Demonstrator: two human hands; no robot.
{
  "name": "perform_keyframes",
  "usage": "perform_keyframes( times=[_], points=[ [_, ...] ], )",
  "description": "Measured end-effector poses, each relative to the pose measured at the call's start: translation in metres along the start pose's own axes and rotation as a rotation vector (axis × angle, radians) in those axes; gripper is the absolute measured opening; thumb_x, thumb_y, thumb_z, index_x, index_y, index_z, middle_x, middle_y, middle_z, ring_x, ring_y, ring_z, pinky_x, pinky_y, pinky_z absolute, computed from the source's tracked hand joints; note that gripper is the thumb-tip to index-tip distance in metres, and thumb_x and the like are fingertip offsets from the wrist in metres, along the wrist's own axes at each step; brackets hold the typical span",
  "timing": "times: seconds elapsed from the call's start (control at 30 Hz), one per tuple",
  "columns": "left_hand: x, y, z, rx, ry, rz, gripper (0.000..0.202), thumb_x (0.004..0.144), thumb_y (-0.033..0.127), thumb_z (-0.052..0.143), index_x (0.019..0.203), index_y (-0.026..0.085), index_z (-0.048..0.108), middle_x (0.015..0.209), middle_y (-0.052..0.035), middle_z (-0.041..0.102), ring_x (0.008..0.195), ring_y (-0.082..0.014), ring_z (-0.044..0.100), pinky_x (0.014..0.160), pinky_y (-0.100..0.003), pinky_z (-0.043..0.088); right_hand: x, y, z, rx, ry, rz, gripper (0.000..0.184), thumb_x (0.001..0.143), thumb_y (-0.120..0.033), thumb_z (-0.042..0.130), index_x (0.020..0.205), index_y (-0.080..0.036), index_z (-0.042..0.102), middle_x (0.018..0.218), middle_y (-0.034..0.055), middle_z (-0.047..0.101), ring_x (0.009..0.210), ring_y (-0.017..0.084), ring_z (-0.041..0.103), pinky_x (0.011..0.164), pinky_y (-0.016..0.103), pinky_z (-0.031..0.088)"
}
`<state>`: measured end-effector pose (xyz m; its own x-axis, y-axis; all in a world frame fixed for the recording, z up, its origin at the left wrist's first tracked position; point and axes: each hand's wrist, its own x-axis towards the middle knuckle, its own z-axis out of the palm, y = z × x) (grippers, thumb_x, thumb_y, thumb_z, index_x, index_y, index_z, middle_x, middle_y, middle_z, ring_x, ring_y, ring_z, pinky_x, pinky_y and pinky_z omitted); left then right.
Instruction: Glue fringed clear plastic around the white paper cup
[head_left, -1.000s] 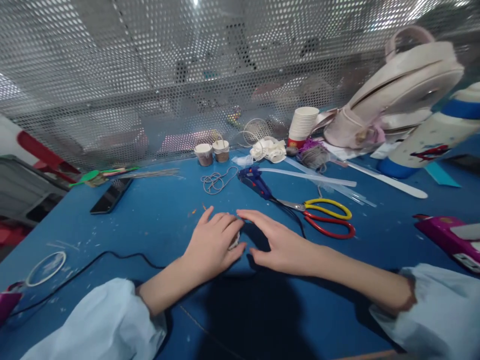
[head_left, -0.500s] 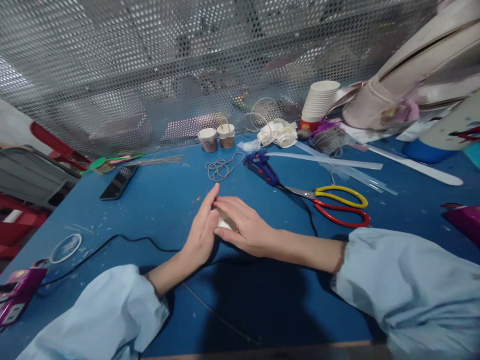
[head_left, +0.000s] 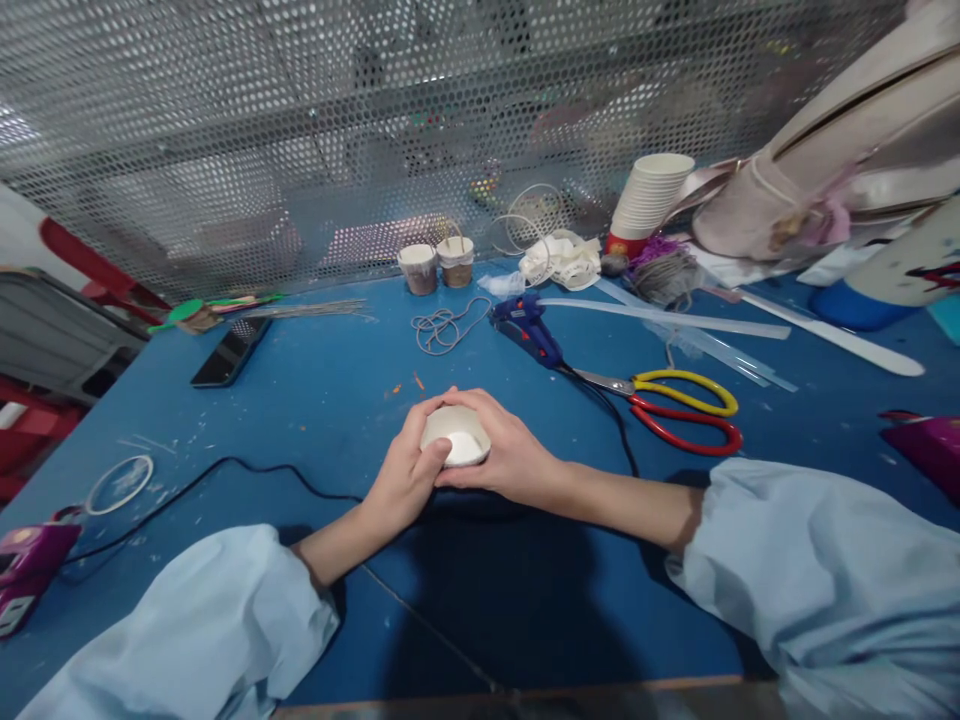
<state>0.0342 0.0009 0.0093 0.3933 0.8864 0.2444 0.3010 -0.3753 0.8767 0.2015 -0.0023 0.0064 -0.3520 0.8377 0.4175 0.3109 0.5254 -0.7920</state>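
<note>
Between my two hands is a small white rounded, cup-like piece (head_left: 463, 440), its pale face turned up toward me. My left hand (head_left: 409, 465) grips its left side, with the thumb pressed on the front. Around the right and far side curl the fingers of my right hand (head_left: 510, 445), its thumb along the near edge. Both hands are low over the blue table (head_left: 315, 420); the piece's underside is hidden. Beyond them lie a loose grey cord (head_left: 442, 330), a blue glue gun (head_left: 529, 330) and scissors (head_left: 675, 400) with yellow and red handles.
At the back stand two small cups (head_left: 418, 270), crumpled white material (head_left: 562, 260) and a stack of paper cups (head_left: 651, 200) before a perforated metal screen (head_left: 262, 140). Clear strips (head_left: 675, 318) lie right. A phone (head_left: 231, 352) and black cable (head_left: 277, 468) are left.
My hands have parted a little and turned, and the white piece, mostly covered before, now shows its face between them. The view has shifted slightly.
</note>
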Motion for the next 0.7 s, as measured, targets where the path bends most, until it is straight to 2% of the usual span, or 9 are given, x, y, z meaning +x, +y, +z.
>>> perform_keyframes(
  times=[0.2,0.4,0.5,0.6,0.7],
  points=[
    [-0.001,-0.001,-0.008,0.090,-0.074,-0.054,0.066,0.084,0.066,0.041,0.125,0.014,0.045,0.114,-0.0144,0.063,0.100,-0.0265,0.062,0.085,-0.039,0.048,-0.002,-0.007,0.000,0.080,-0.017,0.162,0.069,0.065,-0.028,0.080,0.124,-0.021,0.044,0.123,0.0082,0.055,0.111,0.022,0.054,0.093,0.037,0.044],
    [-0.001,-0.004,-0.009,0.067,-0.101,-0.089,0.073,0.076,0.063,0.058,0.130,0.016,0.041,0.124,-0.0158,0.059,0.111,-0.0296,0.058,0.091,-0.041,0.046,-0.007,-0.009,0.001,0.168,0.001,0.312,0.081,0.062,-0.029,0.078,0.132,-0.020,0.038,0.132,0.0110,0.051,0.115,0.026,0.053,0.095,0.041,0.043],
    [-0.004,-0.003,-0.012,0.093,-0.146,-0.137,0.082,0.070,0.057,0.068,0.134,0.017,0.037,0.131,-0.0170,0.054,0.119,-0.0323,0.053,0.100,-0.045,0.041,-0.010,-0.007,-0.003,0.147,-0.042,0.381,0.094,0.060,-0.032,0.080,0.140,-0.020,0.032,0.139,0.0122,0.046,0.123,0.029,0.047,0.101,0.045,0.038],
    [-0.009,0.003,-0.023,0.175,-0.211,-0.167,0.097,0.063,0.054,0.075,0.141,0.017,0.030,0.144,-0.0189,0.041,0.132,-0.0351,0.040,0.109,-0.050,0.030,-0.013,-0.009,-0.014,0.099,-0.125,0.427,0.107,0.056,-0.035,0.083,0.146,-0.020,0.025,0.145,0.0131,0.039,0.132,0.031,0.038,0.108,0.047,0.031],
    [-0.011,0.011,-0.038,0.234,-0.190,-0.173,0.108,0.059,0.056,0.077,0.146,0.020,0.024,0.152,-0.0179,0.029,0.139,-0.0364,0.028,0.113,-0.054,0.022,-0.017,-0.015,-0.026,0.063,-0.167,0.432,0.113,0.054,-0.038,0.083,0.148,-0.021,0.022,0.151,0.0120,0.032,0.137,0.031,0.029,0.112,0.048,0.026]
  ],
)
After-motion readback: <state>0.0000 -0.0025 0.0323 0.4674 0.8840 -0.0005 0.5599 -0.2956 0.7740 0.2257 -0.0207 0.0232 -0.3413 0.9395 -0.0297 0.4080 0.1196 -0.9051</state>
